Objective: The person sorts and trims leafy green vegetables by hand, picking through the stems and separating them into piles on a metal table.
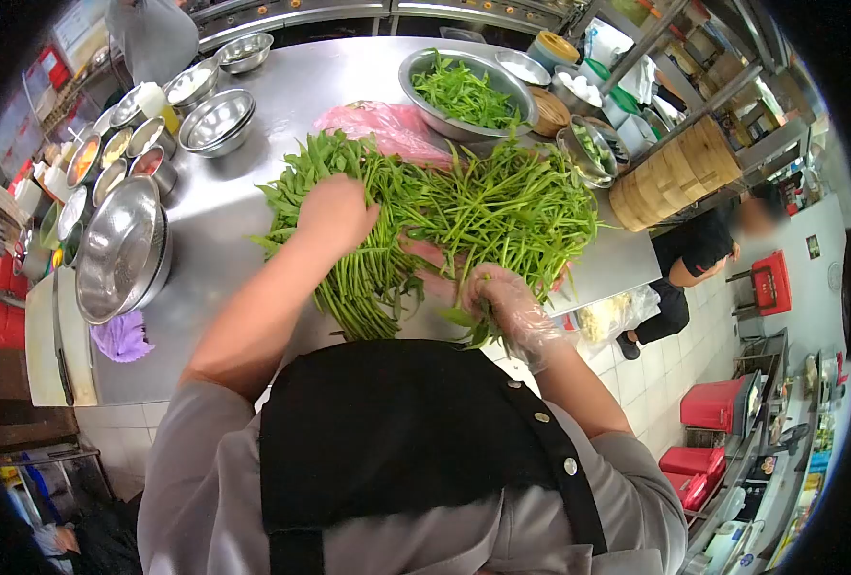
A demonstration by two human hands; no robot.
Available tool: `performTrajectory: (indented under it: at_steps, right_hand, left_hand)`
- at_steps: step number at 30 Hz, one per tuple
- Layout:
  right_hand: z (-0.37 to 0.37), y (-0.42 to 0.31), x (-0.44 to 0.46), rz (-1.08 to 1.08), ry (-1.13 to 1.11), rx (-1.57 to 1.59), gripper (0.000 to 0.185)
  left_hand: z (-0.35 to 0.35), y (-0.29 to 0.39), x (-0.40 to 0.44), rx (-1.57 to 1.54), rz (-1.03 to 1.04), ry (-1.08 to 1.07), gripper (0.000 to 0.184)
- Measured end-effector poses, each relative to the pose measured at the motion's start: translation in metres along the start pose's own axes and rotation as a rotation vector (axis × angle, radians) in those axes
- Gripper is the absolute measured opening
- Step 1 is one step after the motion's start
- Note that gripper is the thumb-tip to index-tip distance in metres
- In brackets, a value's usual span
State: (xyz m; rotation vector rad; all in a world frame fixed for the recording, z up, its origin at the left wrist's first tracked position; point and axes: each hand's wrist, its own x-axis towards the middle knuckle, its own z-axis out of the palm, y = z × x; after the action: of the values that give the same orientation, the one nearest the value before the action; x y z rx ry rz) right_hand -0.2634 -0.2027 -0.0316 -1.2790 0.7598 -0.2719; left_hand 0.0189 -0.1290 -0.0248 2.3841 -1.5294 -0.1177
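Greens, slender-stemmed | right hand, film-gloved, clutching leafy sprigs | left hand touching greens, grip unclear

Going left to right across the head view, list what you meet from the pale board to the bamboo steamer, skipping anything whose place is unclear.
Pale board, crumpled purple item, nested metal bowls, left hand, gloved right hand, bamboo steamer. The leafy greens span both hands, so they are left out.

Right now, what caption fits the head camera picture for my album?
Left hand on green stems, gloved right hand clutching a leafy sprig, leaf-filled metal bowl beyond.
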Motion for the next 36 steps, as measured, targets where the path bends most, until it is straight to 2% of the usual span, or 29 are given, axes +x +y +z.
performTrajectory:
  at_steps: [6,9,15,18,21,27,30,33,36]
  right_hand:
    - [0.013,-0.009,0.000,-0.008,-0.098,-0.049,0.010]
    - [0.018,-0.008,-0.001,-0.008,-0.165,-0.037,0.010]
    - [0.022,-0.020,-0.006,-0.008,-0.122,-0.107,0.011]
    - [0.026,-0.025,-0.008,0.032,-0.107,-0.069,0.012]
    - [0.026,-0.022,-0.010,0.025,-0.122,-0.091,0.013]
    - [0.029,-0.020,-0.015,0.015,-0.062,-0.068,0.016]
    - [0.024,-0.016,-0.011,0.009,-0.065,-0.069,0.017]
    - [0.028,-0.021,-0.012,0.021,-0.069,-0.121,0.020]
    - [0.029,-0.023,-0.016,-0.002,-0.130,-0.168,0.022]
  left_hand:
    - [0.022,-0.021,-0.010,-0.004,-0.041,0.076,0.031]
    - [0.015,-0.025,-0.016,-0.106,-0.087,0.025,0.030]
    - [0.015,-0.030,-0.027,-0.261,-0.088,0.013,0.027]
    - [0.014,-0.027,-0.029,-0.157,-0.071,0.042,0.025]
    - [0.028,-0.032,-0.026,-0.209,-0.050,0.064,0.025]
    - [0.014,-0.036,-0.028,-0.432,-0.097,-0.062,0.024]
    - [0.010,-0.027,-0.029,-0.423,-0.118,0.024,0.024]
    - [0.019,-0.016,-0.026,-0.184,-0.038,0.105,0.025]
    - [0.033,-0.020,-0.018,-0.109,-0.015,0.111,0.024]
